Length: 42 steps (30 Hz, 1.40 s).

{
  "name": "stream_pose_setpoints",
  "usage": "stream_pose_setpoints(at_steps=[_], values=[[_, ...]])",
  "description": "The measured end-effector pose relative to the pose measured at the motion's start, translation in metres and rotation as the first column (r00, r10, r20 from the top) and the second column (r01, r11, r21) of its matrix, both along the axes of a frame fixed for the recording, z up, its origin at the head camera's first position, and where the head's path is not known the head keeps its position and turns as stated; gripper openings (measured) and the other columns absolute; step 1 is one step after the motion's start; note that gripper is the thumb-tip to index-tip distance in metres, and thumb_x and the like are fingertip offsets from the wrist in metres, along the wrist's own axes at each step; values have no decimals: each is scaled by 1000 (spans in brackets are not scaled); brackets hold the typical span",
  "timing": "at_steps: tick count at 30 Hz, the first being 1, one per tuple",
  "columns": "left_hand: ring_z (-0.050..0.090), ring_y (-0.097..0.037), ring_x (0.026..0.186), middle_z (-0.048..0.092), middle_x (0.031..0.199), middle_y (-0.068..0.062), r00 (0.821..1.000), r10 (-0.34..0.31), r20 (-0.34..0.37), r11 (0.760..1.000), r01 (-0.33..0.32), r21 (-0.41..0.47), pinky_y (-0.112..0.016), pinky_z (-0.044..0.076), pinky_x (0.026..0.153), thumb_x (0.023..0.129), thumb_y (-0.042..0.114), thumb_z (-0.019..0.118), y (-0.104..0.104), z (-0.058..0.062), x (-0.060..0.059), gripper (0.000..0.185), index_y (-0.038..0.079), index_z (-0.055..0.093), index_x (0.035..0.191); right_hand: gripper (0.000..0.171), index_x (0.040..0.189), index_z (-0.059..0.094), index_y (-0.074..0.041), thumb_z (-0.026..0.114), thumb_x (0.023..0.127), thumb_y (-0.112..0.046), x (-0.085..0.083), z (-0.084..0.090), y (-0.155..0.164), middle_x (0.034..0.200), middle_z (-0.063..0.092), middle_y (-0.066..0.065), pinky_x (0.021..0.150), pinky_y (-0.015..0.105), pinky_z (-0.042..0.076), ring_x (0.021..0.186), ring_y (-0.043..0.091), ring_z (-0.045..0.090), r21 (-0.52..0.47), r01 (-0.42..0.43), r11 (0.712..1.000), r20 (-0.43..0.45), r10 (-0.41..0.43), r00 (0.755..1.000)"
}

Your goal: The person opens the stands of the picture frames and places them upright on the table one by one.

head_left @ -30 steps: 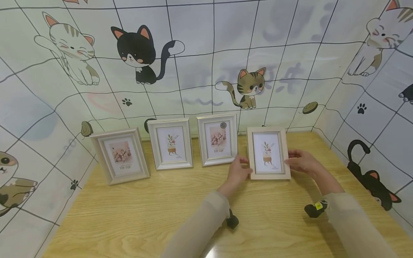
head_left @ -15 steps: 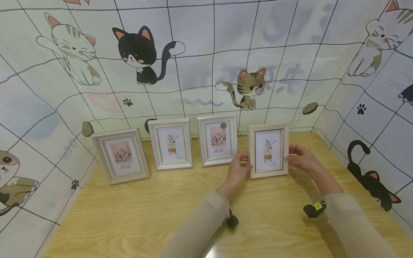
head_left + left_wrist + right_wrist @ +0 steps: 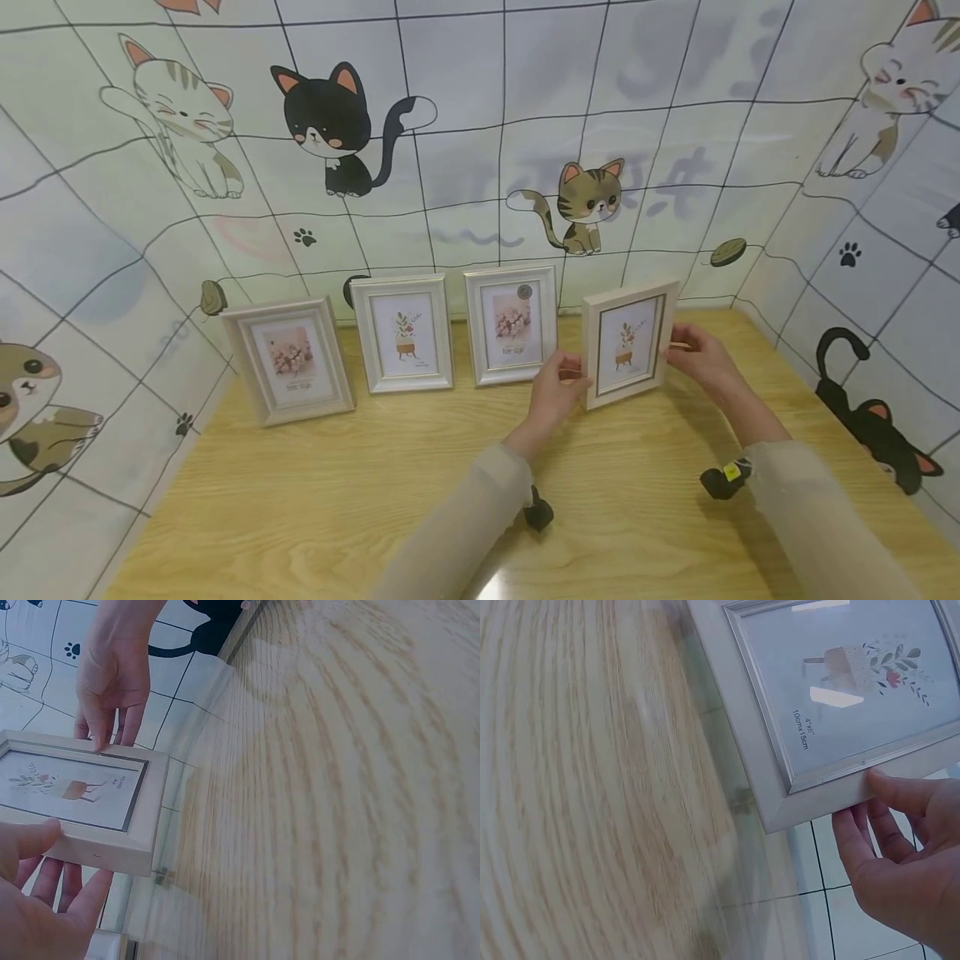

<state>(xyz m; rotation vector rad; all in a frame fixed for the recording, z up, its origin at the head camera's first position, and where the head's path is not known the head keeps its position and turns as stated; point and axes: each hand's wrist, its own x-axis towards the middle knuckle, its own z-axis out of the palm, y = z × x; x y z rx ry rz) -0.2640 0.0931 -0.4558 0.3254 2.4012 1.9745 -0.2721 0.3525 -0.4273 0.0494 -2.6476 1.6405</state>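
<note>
Both hands are holding the rightmost picture frame upright on the wooden surface, at the right end of a row of four. The left hand is pinching its left edge, thumb on the front and fingers behind. The right hand is gripping its right edge. Three other frames are leaning against the far cat-patterned wall.

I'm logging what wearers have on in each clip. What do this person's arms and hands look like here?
Both arms wear long, loose beige sleeves to the wrist. The left hand and right hand are bare. A small black device hangs under each wrist; the right one bears a yellow tag.
</note>
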Motion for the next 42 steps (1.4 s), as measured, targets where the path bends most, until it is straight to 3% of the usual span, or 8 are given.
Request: stream_pose_setpoints(at_steps=[11,16,24,30,32,35,39,42], values=[[67,-20,103,70,114,-9,994,-28,-103,999,26,-22,-20,55,87,87,7,74,2,1,-1,33,7,65,119,49,137,43,11,62,98,-12,-8,-1,-7,98,55,-29,80,4,49,94,-10,54,-72,21,997,-107,-29,994],[66,-16,98,68,113,-11,990,-64,-127,997,60,-39,-17,58,83,86,1,74,3,0,1,36,4,65,120,45,133,43,14,62,96,-4,-10,-5,-9,93,56,-30,78,5,49,90,-13,54,-79,27,997,-112,-36,993],[63,-11,95,68,112,-9,984,-95,-153,993,83,-84,-13,56,81,85,0,74,2,-1,3,36,6,65,119,47,137,47,8,62,98,-14,-13,-7,-11,94,54,-31,78,4,47,91,-15,51,-5,59,998,-76,-59,995],[63,-9,94,68,109,-8,984,-102,-143,991,88,-102,-13,56,79,86,0,74,1,0,3,35,7,65,119,42,132,51,8,63,98,-14,-11,-5,-14,91,54,-30,76,4,47,89,-16,50,32,75,997,-92,-71,993],[63,-10,94,67,109,-7,984,-106,-141,990,91,-107,-13,56,79,87,1,74,1,1,4,35,8,64,119,42,131,52,7,63,98,-15,-10,-3,-15,94,56,-26,76,4,47,89,-16,49,52,84,995,-101,-78,992],[63,-9,94,67,109,-7,985,-104,-139,989,88,-117,-13,56,78,87,2,74,2,1,4,34,9,64,119,44,134,51,6,62,99,-18,-9,-1,-17,108,64,-6,78,6,46,93,-13,49,86,88,992,-109,-78,991],[63,-10,94,68,109,-6,985,-100,-139,989,83,-125,-13,56,78,87,2,74,2,2,5,34,9,65,119,49,141,47,5,57,102,-23,-7,3,-19,132,57,24,80,8,44,110,15,59,134,102,986,-124,-86,989],[64,-10,94,67,109,-7,985,-99,-143,989,81,-127,-12,56,78,87,2,75,3,2,5,34,9,64,118,48,141,46,6,54,103,-21,-4,7,-20,135,54,30,76,3,42,119,38,57,150,136,979,-164,-111,980]])
